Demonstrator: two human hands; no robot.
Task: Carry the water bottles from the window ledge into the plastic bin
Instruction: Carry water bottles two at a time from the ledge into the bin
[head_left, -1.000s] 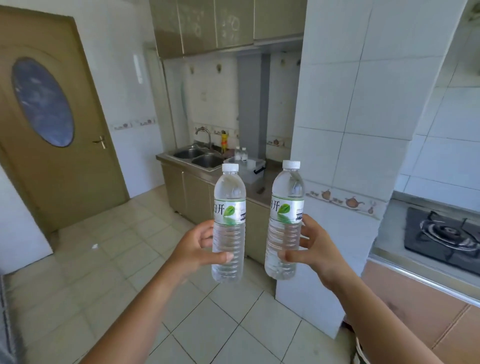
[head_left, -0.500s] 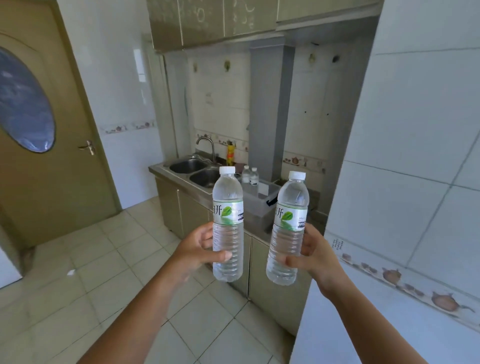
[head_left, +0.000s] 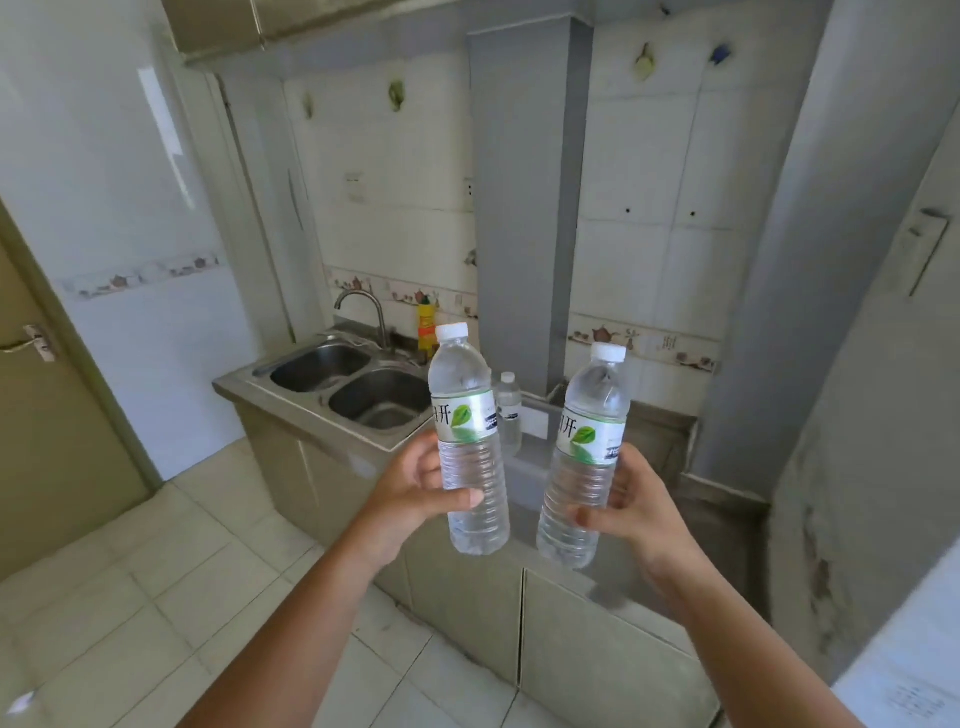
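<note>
My left hand (head_left: 413, 493) grips a clear water bottle (head_left: 470, 441) with a white cap and a green-leaf label, held upright. In my right hand (head_left: 636, 506) is a second, matching water bottle (head_left: 584, 462), tilted slightly to the left. Both are held out in front of me, above the counter's front edge. Behind and between them stands the grey plastic bin (head_left: 530, 457) on the counter, largely hidden by the bottles. A smaller water bottle (head_left: 508, 413) stands upright in it.
A steel double sink (head_left: 353, 384) with a tap (head_left: 363, 312) lies left of the bin, a yellow bottle (head_left: 427, 325) behind it. A grey column (head_left: 524, 208) rises behind the bin. A brown door (head_left: 47, 415) is at far left, a tiled wall at right.
I have walked closer to the counter: the sink and bin loom larger and nearer. Both hands still hold their bottles out in front.
</note>
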